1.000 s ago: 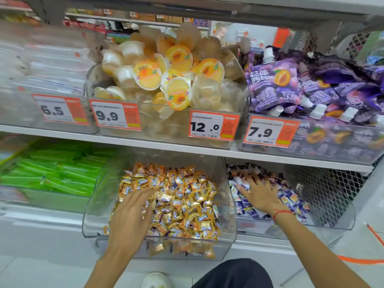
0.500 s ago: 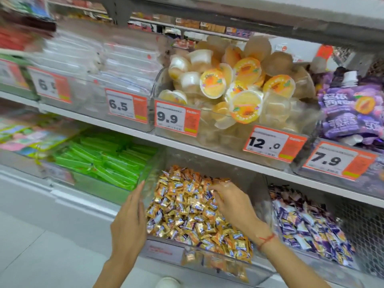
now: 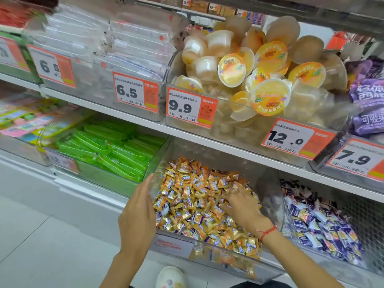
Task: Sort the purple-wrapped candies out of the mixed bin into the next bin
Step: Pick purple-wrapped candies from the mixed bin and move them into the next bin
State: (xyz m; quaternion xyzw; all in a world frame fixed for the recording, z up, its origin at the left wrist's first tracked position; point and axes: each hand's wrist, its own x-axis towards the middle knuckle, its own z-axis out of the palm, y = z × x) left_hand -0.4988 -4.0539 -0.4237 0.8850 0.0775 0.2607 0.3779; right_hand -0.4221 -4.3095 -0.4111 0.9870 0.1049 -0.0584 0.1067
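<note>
Mixed bin: clear plastic, lower shelf, approx 6 o'clock in view, heaped w/ small orange-gold wrapped candies. Next bin at its 3 o'clock, holding purple/white candies.

Left hand at 9 o'clock of mixed bin, flat against outer side wall, fingers straight, holding nothing. Right hand down on the heap at approx 2 o'clock of bin centre, fingers spread & bent into the candies; can't tell if anything pinched.

Purple-wrapped candies: only a few dark-purple scraps peeping through heap near bin's 9 o'clock & front edge; hard to confirm at this blur.

Handling, prob.: very light, hard core, crinkly slick foil, not fragile. Best pinched at twisted wrapper end or across the body w/ thumb & forefinger; loose neighbours likely to slide & bury the target, so rake aside first.
</note>
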